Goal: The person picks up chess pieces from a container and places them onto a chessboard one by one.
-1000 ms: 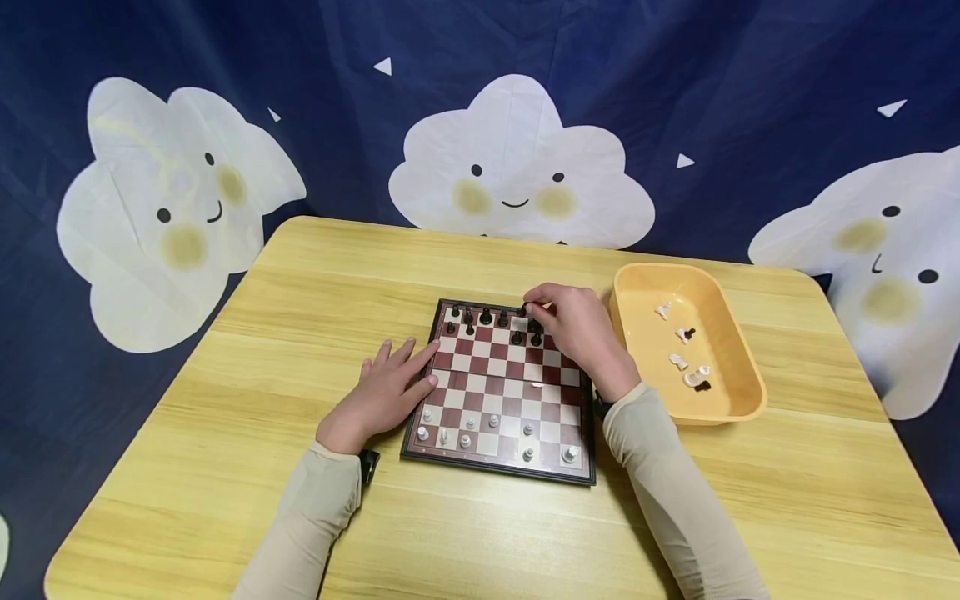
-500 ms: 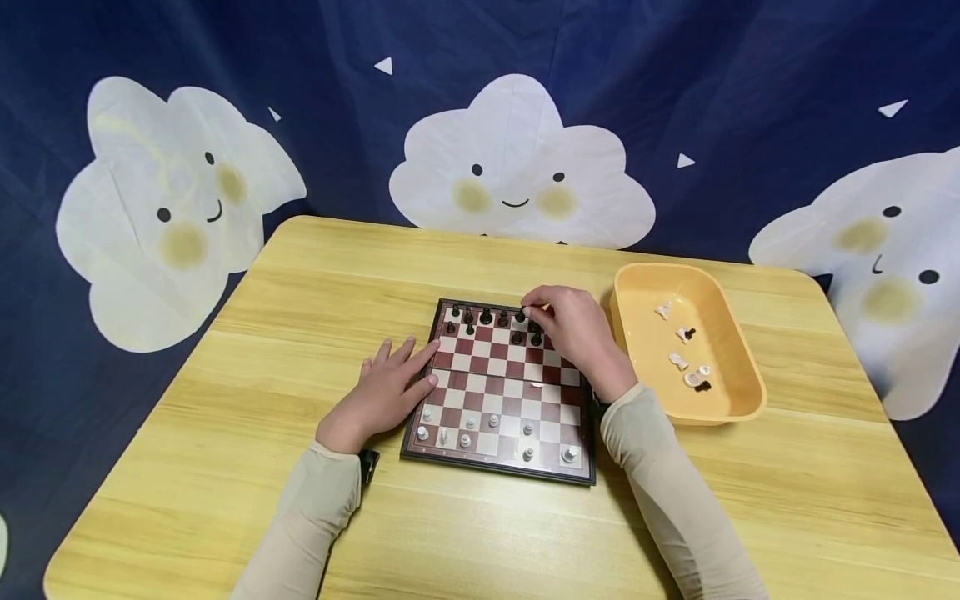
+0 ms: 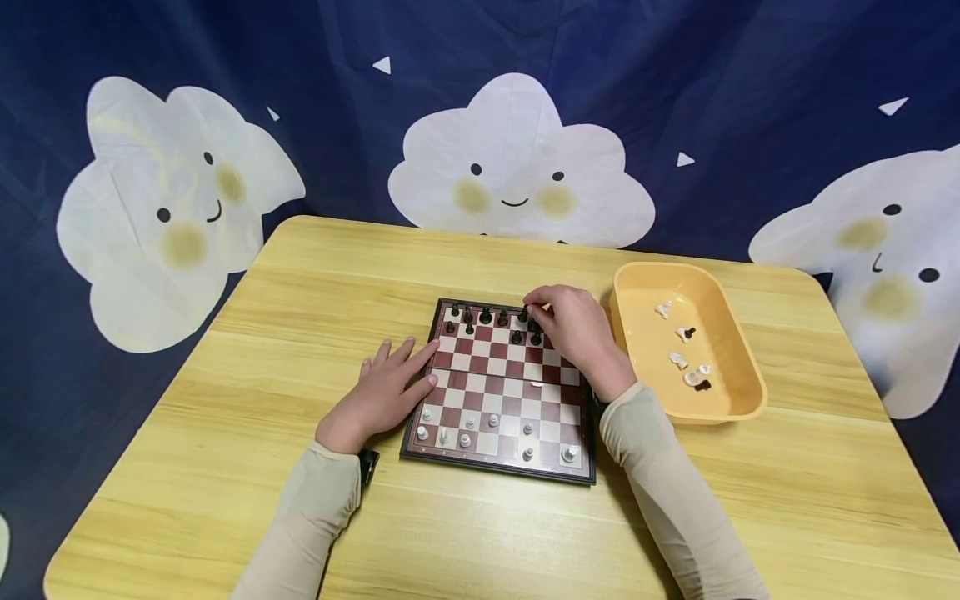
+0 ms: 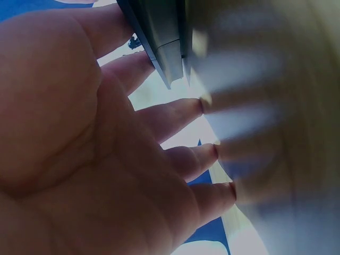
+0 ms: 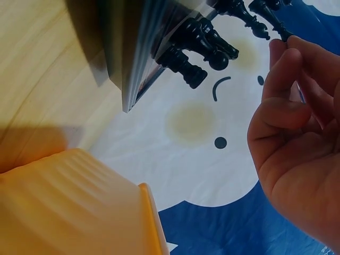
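Observation:
My right hand reaches over the far side of a magnetic chessboard. Its thumb and forefinger pinch the top of a black chess piece on the back row, best seen in the right wrist view. More black pieces stand around it, among them a black rook and a black pawn. Spread out flat, my left hand touches the board's left edge with thumb and forefinger. In the left wrist view its other fingertips rest on the table. White pieces, including a white pawn, occupy the near side.
To the right of the board stands a yellow tray holding several white and black pieces. A small white piece lies near the board's fold. The wooden table ends at a blue curtain with printed clouds.
The pinched black piece has shifted slightly and come down onto the back row, with the right fingers staying at its top. The left hand keeps its place.

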Motion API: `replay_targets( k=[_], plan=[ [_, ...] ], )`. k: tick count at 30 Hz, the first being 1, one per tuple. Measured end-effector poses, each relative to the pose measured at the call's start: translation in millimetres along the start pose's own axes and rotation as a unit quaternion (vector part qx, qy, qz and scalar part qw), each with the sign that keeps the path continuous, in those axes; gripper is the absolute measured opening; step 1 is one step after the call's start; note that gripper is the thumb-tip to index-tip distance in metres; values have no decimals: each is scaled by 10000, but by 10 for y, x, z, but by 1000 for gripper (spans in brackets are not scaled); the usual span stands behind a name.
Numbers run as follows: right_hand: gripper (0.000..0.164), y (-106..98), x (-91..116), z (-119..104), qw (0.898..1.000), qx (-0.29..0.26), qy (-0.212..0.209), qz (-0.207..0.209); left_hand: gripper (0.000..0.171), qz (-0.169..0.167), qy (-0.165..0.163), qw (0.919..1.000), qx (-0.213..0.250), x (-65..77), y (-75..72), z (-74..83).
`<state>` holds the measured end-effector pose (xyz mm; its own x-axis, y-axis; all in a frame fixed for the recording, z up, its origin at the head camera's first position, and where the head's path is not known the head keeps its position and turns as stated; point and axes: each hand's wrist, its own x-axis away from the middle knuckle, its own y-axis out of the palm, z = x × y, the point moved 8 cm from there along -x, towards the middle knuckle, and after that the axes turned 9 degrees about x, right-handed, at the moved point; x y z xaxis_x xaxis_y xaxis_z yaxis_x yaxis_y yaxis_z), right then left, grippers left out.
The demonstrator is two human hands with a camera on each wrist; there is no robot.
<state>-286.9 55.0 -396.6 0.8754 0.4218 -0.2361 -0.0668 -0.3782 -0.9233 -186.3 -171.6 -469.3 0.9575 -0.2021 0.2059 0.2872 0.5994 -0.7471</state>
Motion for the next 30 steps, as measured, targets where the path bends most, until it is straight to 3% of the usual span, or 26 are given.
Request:
replay_targets(
  k=[11,22,30],
  plan=[
    [14,31,21,11,10000,10,-23,4,56,-35,29,10000,49,0,8,8],
    [12,10,-16,-22,9988,-271,-236,323,56,-43,16,10000,13,-3,-7,6],
    [13,42,-20,-18,9989,-290,-274,226,56,-37,-25,10000,26,3,-4,-4]
  ],
)
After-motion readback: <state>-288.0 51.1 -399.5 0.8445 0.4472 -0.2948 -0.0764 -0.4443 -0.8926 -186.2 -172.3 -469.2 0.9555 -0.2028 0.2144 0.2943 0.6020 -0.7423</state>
